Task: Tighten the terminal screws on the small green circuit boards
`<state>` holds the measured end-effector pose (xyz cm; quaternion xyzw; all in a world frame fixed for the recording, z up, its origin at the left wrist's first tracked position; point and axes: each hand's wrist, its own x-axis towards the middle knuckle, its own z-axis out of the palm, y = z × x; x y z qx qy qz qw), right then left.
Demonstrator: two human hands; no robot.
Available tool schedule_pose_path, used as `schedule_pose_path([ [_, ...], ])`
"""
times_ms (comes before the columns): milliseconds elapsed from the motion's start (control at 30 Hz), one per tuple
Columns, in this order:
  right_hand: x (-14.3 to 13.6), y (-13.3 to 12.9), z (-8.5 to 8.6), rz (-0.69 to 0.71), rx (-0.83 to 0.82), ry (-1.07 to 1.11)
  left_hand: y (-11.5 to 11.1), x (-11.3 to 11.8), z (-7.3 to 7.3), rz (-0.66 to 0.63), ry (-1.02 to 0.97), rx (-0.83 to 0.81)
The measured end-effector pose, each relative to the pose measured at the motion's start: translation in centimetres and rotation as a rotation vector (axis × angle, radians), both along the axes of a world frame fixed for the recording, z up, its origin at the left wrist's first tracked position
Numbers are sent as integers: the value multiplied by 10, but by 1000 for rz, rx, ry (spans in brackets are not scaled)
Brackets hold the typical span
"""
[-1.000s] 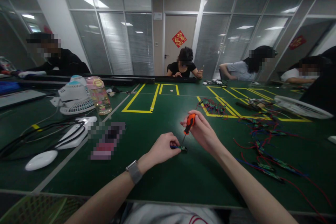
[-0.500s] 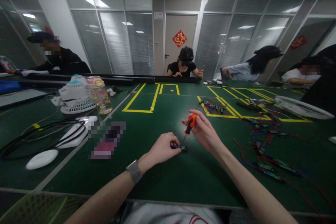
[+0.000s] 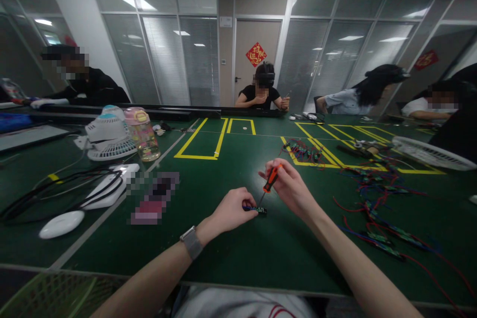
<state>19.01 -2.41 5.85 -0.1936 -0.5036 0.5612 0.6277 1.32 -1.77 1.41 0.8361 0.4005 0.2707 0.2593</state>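
Observation:
Low over the green table (image 3: 208, 184), my left hand (image 3: 235, 204) pinches one end of a small green circuit board (image 3: 262, 210); part of the board is hidden behind the fingers. A screwdriver (image 3: 273, 178) with an orange and black handle is gripped in my right hand (image 3: 292, 184). It leans, with its thin shaft running down to the board. Whether the tip sits in a screw is too small to tell. A watch with a grey band is on my left wrist.
Several boards with red and blue wires (image 3: 380, 238) lie at right, and another wired bunch (image 3: 303, 150) lies beyond my right hand. At left are a drink bottle (image 3: 143, 134), a white fan (image 3: 108, 134), cables and a pixelated flat object (image 3: 154, 198). Co-workers sit across the table.
The screwdriver handle has turned and tilted slightly to the right in my right hand. My left hand and the board stay in place. The person opposite has raised a hand towards the face.

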Motion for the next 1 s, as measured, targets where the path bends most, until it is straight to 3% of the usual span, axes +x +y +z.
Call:
schedule_pose_path([
  [433, -2, 0, 1, 43, 15, -38, 0, 0, -2, 2, -8, 2],
  [667, -2, -1, 3, 0, 8, -20, 0, 0, 1, -6, 0, -13],
  [1000, -1, -2, 0, 81, 8, -40, 1, 0, -2, -7, -23, -4],
])
